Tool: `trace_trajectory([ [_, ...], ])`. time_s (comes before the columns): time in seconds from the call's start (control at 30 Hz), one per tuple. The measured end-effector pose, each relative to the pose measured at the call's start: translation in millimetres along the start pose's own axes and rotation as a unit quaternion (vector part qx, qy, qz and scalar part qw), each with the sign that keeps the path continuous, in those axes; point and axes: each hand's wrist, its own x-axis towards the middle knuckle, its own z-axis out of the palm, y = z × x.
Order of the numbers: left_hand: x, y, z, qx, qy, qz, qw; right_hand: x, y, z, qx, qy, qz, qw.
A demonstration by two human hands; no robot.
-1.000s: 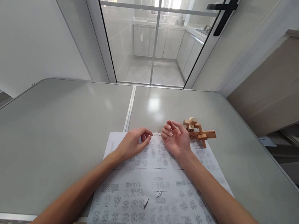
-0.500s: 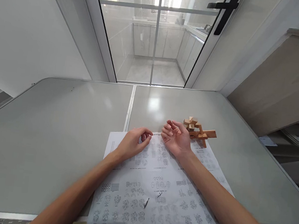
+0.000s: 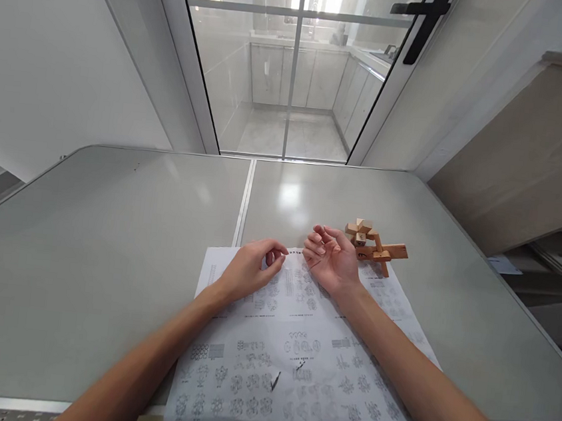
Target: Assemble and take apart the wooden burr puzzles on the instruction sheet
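Head view, wooden puzzle [image 3: 374,245] just beside right hand [image 3: 332,260], untouched

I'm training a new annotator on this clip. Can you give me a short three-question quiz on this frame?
1. True or false: the right hand grips the wooden puzzle.
2. What do both forearms rest on? A) a towel B) the printed diagram sheet C) a tray
3. The left hand lies with its fingers ____.

Key: 1 false, both hands hold nothing; 2 B; 3 curled.

Grey table [image 3: 108,232], glass sliding door [image 3: 290,71], white wall [image 3: 52,46]
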Motion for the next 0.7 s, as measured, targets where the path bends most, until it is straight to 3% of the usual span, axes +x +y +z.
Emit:
trace_trajectory([
  [0.7,0.1,0.7,0.1,-0.006,-0.003,0.002,1.000,-1.7,-0.1,2.0,-0.012,0.002,-0.002,1.000],
])
